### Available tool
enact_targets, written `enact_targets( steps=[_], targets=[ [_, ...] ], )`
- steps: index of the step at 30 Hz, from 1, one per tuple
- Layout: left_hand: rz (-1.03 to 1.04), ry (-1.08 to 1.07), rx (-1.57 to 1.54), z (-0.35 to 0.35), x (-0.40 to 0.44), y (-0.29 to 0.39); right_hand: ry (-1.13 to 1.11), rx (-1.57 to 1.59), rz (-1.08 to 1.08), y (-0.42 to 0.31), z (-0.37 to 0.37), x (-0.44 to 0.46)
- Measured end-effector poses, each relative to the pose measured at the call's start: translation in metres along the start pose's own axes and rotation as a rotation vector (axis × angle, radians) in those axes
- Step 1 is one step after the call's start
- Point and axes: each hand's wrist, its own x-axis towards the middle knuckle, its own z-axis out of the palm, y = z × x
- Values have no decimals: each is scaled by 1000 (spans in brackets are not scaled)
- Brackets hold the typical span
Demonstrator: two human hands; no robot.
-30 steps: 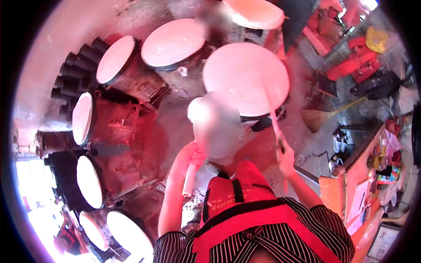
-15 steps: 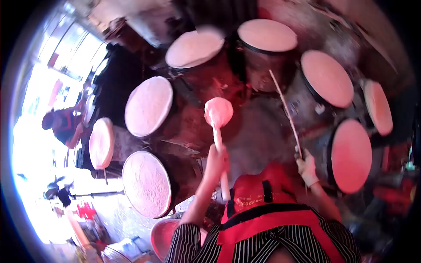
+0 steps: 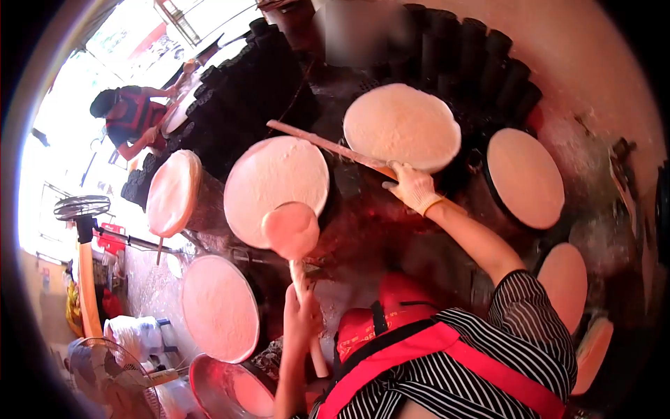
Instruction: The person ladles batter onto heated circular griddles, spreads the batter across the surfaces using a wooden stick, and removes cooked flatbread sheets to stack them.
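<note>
holds a ladle [image 3: 292, 232] by its shaft in the left hand [image 3: 302, 318], with bare fingers closed round it, and clasps one end of a long wooden stick [image 3: 322, 142] in the gloved right hand [image 3: 413, 188]. faces a broad arc of round pale discs, most on dark drums, running from a left disc [image 3: 173, 194] past a middle disc [image 3: 272, 174] and a far disc [image 3: 401, 126] to a right disc [image 3: 525, 178], then on down the right side. has stacked black cylinders [image 3: 441, 42] behind the arc. shares the space with another person [image 3: 132, 122], at upper left, bent over a further pale surface. wears a red apron [image 3: 394, 356] over striped sleeves. has a red basin [image 3: 198, 380] at lower left, with pale matter inside, near a caged fan [image 3: 115, 380]. reaches the stick across the near edge of the far disc, slanting up toward the left. keeps the ladle's round, pale-coated head upright over the lower right edge of the middle disc; cannot tell whether touching.
</note>
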Motion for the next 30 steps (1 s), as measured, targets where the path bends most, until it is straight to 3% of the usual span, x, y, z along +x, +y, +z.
enact_targets(
  steps=[2,6,9,12,14,16,18,19,20,21,22,23,24,30],
  targets=[
    [-29,150,243,29,-1,36,-53,-35,-129,12,4,47],
    [-374,-49,-332,28,36,74,-228,-71,-201,44,35,91],
    [-475,-87,-626,26,61,85,-326,-18,-286,56,28,113],
    [-598,-117,-1026,21,70,88,-593,405,20,59,-19,146],
    [-655,-131,-1195,19,73,93,-514,777,-28,74,-52,172],
    [-621,-113,-1169,19,71,100,-431,1011,21,101,-59,199],
    [-599,-122,-1162,7,61,105,-417,806,3,95,-105,221],
    [-570,-182,-1269,-2,49,118,-376,865,-6,91,-117,230],
    [-523,-241,-1374,-11,34,134,-238,1043,29,69,-131,227],
    [-427,-199,-1469,-19,17,143,-237,1034,-18,70,-134,242],
    [-326,-153,-1360,-28,13,142,-224,1030,-29,63,-126,261],
    [-236,-101,-1248,-37,16,137,-270,963,153,42,-126,273],
    [-155,-48,-1138,-48,22,132,-360,1138,288,-31,-141,260],
    [-296,181,-1106,-159,54,101,-606,1343,246,-214,-43,295]
  ],
)
